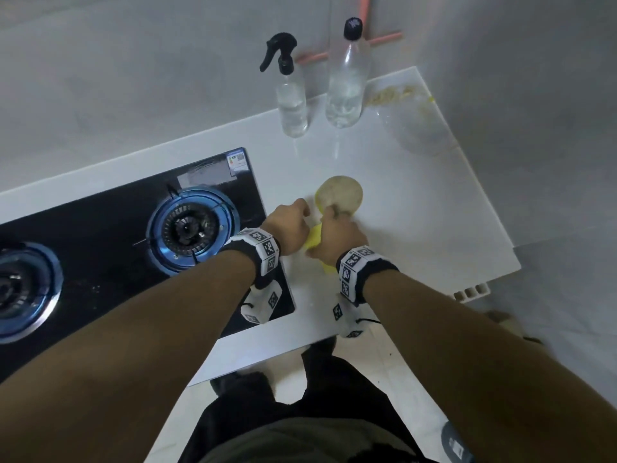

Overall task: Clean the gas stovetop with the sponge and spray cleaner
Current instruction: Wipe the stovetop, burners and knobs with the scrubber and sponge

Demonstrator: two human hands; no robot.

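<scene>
My two hands are squeezed close together on a yellow sponge, over the white counter.

The big white counter point(417, 208) runs across in front of me, and the black gas stovetop point(110, 228) sits in it on my left, with two blue-ringed burners. At the back stand a tall clear bottle point(347, 85) and, just beside it, the spray cleaner point(291, 101) with its black trigger. My left hand point(288, 230) and right hand point(339, 237) touch each other, fingers curled round the yellow sponge point(314, 240), which pokes out between them. A round tan and yellow pad point(341, 194) peeks out just past my knuckles.
</scene>
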